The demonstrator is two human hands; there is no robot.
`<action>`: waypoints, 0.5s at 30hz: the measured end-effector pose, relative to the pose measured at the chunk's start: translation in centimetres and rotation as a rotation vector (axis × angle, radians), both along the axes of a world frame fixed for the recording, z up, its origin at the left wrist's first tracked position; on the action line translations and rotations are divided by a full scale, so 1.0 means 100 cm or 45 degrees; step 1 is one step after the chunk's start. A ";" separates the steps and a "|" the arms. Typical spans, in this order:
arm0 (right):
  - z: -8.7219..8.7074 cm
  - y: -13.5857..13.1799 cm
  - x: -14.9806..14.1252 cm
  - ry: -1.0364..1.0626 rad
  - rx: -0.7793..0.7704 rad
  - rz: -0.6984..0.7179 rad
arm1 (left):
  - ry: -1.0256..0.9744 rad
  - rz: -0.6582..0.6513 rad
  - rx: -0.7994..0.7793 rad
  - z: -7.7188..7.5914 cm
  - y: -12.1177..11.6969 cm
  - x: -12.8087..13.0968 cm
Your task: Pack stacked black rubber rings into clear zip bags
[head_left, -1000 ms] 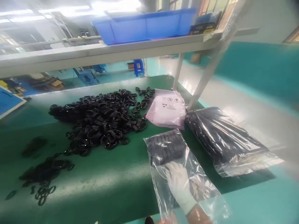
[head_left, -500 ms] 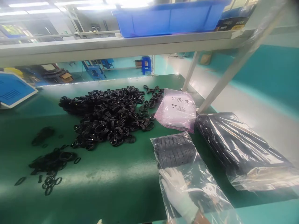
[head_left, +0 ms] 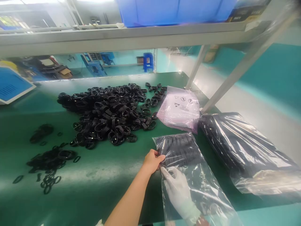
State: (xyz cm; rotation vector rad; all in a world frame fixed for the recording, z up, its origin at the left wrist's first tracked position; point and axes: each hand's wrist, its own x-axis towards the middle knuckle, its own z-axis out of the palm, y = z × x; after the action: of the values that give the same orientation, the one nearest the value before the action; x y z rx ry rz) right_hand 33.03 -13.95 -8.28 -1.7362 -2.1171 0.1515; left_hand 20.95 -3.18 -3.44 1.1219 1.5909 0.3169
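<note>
A clear plastic bag [head_left: 202,182] lies on the green table, with two rows of black coiled cables [head_left: 181,153] packed at its far end. My bare left hand [head_left: 152,161] pinches the bag's left side beside the nearer row, thumb on top. Inside the bag is my right hand [head_left: 177,186] in a white glove, just below the cables. Its fingers are apart and seem to hold nothing, though the plastic's glare blurs them. A large heap of black coiled cables [head_left: 110,113] lies beyond my left hand.
Loose black rings [head_left: 49,163] lie at the left. A pink bag with white contents [head_left: 180,108] sits behind the clear bag. To the right rests a filled bag of black items [head_left: 244,144]. A shelf [head_left: 94,40] with a blue bin [head_left: 176,12] crosses above; a post stands right.
My left hand has come in from the bottom and taken hold of the bag's left side. My right hand stays inside the bag, its fingers slightly more bent. The camera view has shifted a little.
</note>
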 end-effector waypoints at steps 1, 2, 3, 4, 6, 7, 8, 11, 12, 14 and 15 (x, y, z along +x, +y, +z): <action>-0.002 -0.001 0.000 0.012 0.001 -0.004 | -0.055 0.017 -0.037 -0.004 0.001 0.002; -0.004 -0.001 0.000 0.028 0.004 -0.007 | -0.084 0.034 -0.055 -0.006 0.003 0.003; -0.006 -0.001 0.001 0.043 0.015 -0.009 | -0.087 0.047 -0.057 -0.008 0.004 0.004; -0.007 -0.001 0.001 0.054 0.030 -0.011 | -0.073 0.054 -0.049 -0.008 0.005 0.005; -0.009 -0.001 0.001 0.072 0.042 -0.013 | -0.050 0.061 -0.027 -0.005 0.006 0.002; -0.008 -0.001 0.001 0.082 0.032 -0.006 | -0.041 0.065 -0.002 -0.003 0.003 -0.002; -0.008 -0.001 0.002 0.095 0.017 0.002 | -0.022 0.064 0.027 -0.001 -0.005 -0.008; -0.007 -0.005 0.004 0.140 0.020 0.015 | 0.080 0.005 0.039 0.000 -0.052 -0.030; -0.007 -0.006 0.004 0.146 0.040 0.021 | 0.087 -0.045 -0.034 -0.003 -0.074 -0.035; -0.005 -0.009 0.004 0.129 0.056 0.053 | 0.027 -0.112 -0.187 -0.014 -0.119 -0.040; -0.003 -0.009 0.003 0.109 0.045 0.076 | -0.021 -0.122 -0.220 -0.021 -0.138 -0.038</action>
State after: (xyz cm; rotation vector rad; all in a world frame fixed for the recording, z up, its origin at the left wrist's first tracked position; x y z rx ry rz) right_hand 33.34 -14.89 -8.60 -1.6185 -2.0980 0.2000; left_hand 17.13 -17.00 -5.55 1.0548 1.5142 0.1225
